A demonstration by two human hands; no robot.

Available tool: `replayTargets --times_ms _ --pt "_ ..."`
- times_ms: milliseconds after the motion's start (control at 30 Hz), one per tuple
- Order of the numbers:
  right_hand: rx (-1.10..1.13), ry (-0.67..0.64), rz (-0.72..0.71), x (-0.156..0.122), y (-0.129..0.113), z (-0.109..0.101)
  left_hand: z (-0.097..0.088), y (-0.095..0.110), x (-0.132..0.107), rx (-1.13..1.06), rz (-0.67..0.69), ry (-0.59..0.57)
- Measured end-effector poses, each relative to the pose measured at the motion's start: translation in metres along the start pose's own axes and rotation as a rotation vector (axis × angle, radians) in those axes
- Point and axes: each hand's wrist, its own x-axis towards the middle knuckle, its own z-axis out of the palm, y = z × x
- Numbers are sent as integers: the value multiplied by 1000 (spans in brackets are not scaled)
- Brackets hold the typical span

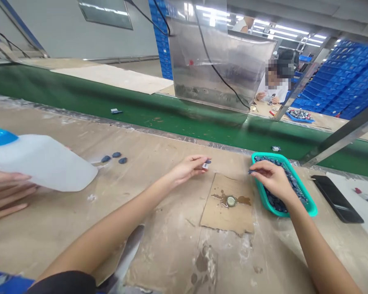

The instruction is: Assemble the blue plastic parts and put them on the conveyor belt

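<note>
**Left hand** (187, 169): closed in a pinch, thumb and fingers on a small white-and-blue piece (206, 165), partly hidden by the fingertips.

**Right hand** (272, 177): fingers curled, fingertips pinching a dark blue piece (250, 172) just over the rim of a teal plastic basket (309, 210). Basket on the bench's right side, heaped with dark blue pieces (277, 205), some hidden under the hand.

**Between the hands and slightly nearer:** stained cardboard sheet (221, 216) bearing a bottle cap (231, 200).

**Near left:** another person's hand (6, 194), cut off by the frame, beside a white plastic jug (43, 163) with a cropped blue cap; three dark blue lumps (116, 157) on the bench just past the jug's end.

**Near edge:** grey blade-like object (129, 253), cut off and hard to make out.

**Right:** black smartphone (337, 199).

**Far side:** green conveyor belt (171, 122); seated co-worker (272, 87), partly behind a clear plastic screen (221, 65).
</note>
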Motion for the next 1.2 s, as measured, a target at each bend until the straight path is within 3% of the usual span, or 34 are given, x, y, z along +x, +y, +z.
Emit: replayTargets --times_ms 100,167,367,533,733,900,1033,1200 --pt "-125 -285 -89 -19 -29 21 18 -2 -20 -161 -86 -89" --pt "-221 -389 -132 -30 -35 34 23 -2 -25 -193 -101 -110" --pt "-347 -426 -212 -38 -24 52 29 -3 -33 -70 -129 -116" --pt "-276 -397 -185 -36 -28 50 33 -11 -38 105 -30 -196" --pt "-169 -280 -93 -41 -28 47 37 -24 -42 574 370 -160" --pt "423 3 155 -39 -39 43 41 -23 -52 860 645 -131" --pt "692 16 295 -39 -50 48 44 -20 -58 906 709 -141" --pt "745 25 324 -38 -53 60 46 -19 -60 960 726 -134"
